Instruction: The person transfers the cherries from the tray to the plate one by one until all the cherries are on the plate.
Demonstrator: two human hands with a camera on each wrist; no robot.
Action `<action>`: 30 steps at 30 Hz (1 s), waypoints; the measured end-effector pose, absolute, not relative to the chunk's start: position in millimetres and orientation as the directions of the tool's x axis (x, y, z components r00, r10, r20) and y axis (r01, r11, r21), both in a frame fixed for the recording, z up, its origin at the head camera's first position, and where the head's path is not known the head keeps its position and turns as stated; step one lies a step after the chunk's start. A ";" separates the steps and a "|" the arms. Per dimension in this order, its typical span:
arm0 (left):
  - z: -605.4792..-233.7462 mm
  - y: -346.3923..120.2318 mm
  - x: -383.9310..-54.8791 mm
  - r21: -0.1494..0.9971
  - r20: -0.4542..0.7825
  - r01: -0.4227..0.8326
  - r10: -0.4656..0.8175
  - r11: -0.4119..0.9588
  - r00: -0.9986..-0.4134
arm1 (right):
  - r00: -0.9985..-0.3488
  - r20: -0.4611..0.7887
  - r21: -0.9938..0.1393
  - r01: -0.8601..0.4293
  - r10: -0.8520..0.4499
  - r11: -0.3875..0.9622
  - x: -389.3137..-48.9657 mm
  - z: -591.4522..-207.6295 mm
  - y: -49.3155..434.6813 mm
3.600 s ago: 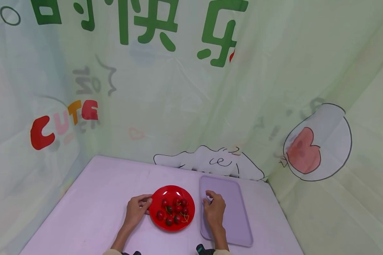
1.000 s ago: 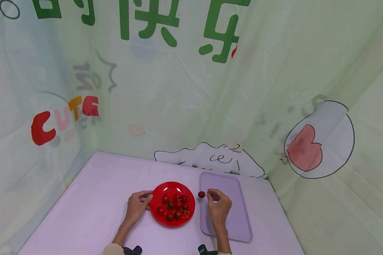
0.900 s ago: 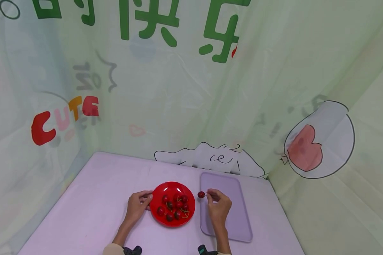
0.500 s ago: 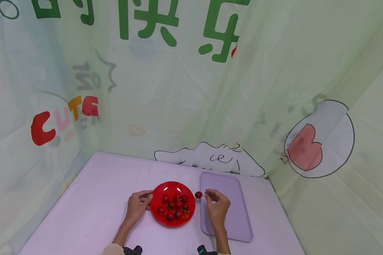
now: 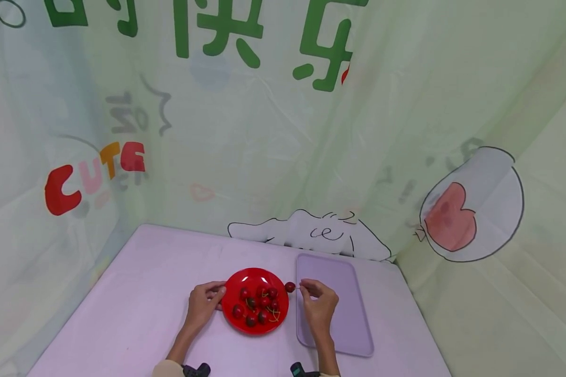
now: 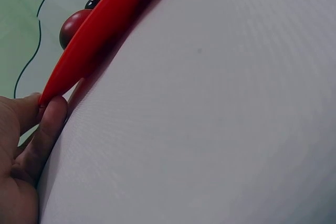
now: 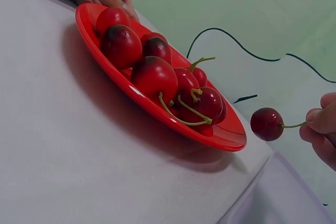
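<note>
A red plate (image 5: 254, 329) bearing several cherries (image 7: 153, 77) is on the table. Its left rim is pinched between the thumb and fingers of my left hand (image 5: 203, 305); the left wrist view shows the thumb on top and a finger beneath the rim (image 6: 58, 90). My right hand (image 5: 320, 306) pinches the green stem of a single cherry (image 7: 266, 124). That cherry hangs in the air just right of the plate's rim, apart from the table. In the head view my right hand is above the left part of a pale purple tray (image 5: 346, 319).
The table (image 5: 170, 267) has a pale lilac cover. Behind and on both sides hangs a printed pale green curtain (image 5: 264, 157). The tray lies to the right of the plate, with a narrow strip of table between them.
Earlier my right hand hovered over the tray, its held thing hard to see. Over the last second it has moved slightly left, carrying the cherry toward the plate. My left hand stays at the plate.
</note>
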State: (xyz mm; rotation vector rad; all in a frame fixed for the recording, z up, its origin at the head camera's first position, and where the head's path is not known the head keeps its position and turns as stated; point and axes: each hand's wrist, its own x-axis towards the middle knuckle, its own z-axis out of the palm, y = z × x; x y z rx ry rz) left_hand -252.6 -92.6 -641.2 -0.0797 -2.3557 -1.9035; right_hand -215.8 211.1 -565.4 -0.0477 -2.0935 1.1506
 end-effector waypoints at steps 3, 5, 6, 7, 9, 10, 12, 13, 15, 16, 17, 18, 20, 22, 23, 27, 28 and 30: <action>-641.0 -93.2 -253.2 0.972 0.118 0.109 -0.030 0.209 -0.993 | -0.728 0.591 -0.738 -0.314 0.347 0.597 -216.9 -565.3 210.7; -640.4 -93.3 -252.7 0.971 0.116 0.107 -0.030 0.212 -0.993 | -0.730 0.590 -0.740 -0.318 0.345 0.593 -217.4 -565.5 211.0; -640.0 -93.3 -252.5 0.971 0.115 0.106 -0.031 0.213 -0.993 | -0.731 0.590 -0.740 -0.320 0.343 0.592 -217.5 -565.6 211.0; -639.7 -93.3 -252.2 0.971 0.114 0.105 -0.032 0.214 -0.993 | -0.733 0.588 -0.742 -0.321 0.342 0.589 -217.4 -565.7 211.1; -639.6 -93.1 -251.7 0.972 0.107 0.097 -0.036 0.214 -0.994 | -0.736 0.585 -0.746 -0.323 0.341 0.582 -217.3 -565.4 211.3; -639.6 -92.9 -251.6 0.971 0.108 0.097 -0.036 0.217 -0.994 | -0.738 0.583 -0.748 -0.323 0.341 0.580 -217.1 -565.2 211.3; -639.8 -93.0 -251.8 0.972 0.105 0.094 -0.038 0.217 -0.994 | -0.740 0.581 -0.751 -0.327 0.340 0.573 -216.9 -564.7 211.2; -639.8 -93.0 -251.8 0.972 0.101 0.090 -0.039 0.218 -0.994 | -0.741 0.578 -0.754 -0.325 0.342 0.571 -216.7 -564.3 210.8; -639.9 -92.8 -252.1 0.972 0.099 0.089 -0.037 0.218 -0.994 | -0.748 0.567 -0.761 -0.315 0.345 0.568 -216.9 -564.1 209.8; -639.8 -92.8 -252.1 0.972 0.098 0.087 -0.038 0.219 -0.994 | -0.750 0.563 -0.763 -0.311 0.346 0.567 -217.3 -564.4 209.2; -639.8 -92.8 -252.1 0.972 0.096 0.086 -0.037 0.220 -0.995 | -0.754 0.558 -0.765 -0.305 0.347 0.567 -217.7 -564.6 208.5; -639.7 -92.7 -252.0 0.972 0.094 0.084 -0.038 0.221 -0.995 | -0.758 0.552 -0.768 -0.301 0.347 0.565 -218.0 -564.8 207.7; -639.3 -92.3 -252.1 0.970 0.098 0.088 -0.037 0.226 -0.994 | -0.763 0.548 -0.770 -0.299 0.343 0.564 -218.7 -565.2 206.1; -638.6 -92.2 -251.8 0.970 0.100 0.089 -0.036 0.228 -0.994 | -0.763 0.553 -0.767 -0.310 0.334 0.562 -219.4 -565.3 204.5; -638.1 -92.3 -251.7 0.969 0.104 0.093 -0.035 0.228 -0.994 | -0.762 0.558 -0.764 -0.317 0.328 0.562 -219.7 -565.2 203.7; -636.6 -92.3 -250.8 0.970 0.107 0.097 -0.035 0.223 -0.994 | -0.764 0.563 -0.770 -0.346 0.315 0.536 -222.2 -565.0 201.1; -636.2 -92.3 -250.5 0.970 0.106 0.096 -0.035 0.222 -0.994 | -0.765 0.562 -0.773 -0.351 0.314 0.529 -222.9 -564.8 200.5; -635.4 -92.3 -250.0 0.970 0.106 0.096 -0.034 0.222 -0.994 | -0.767 0.562 -0.776 -0.360 0.309 0.517 -224.3 -564.5 198.9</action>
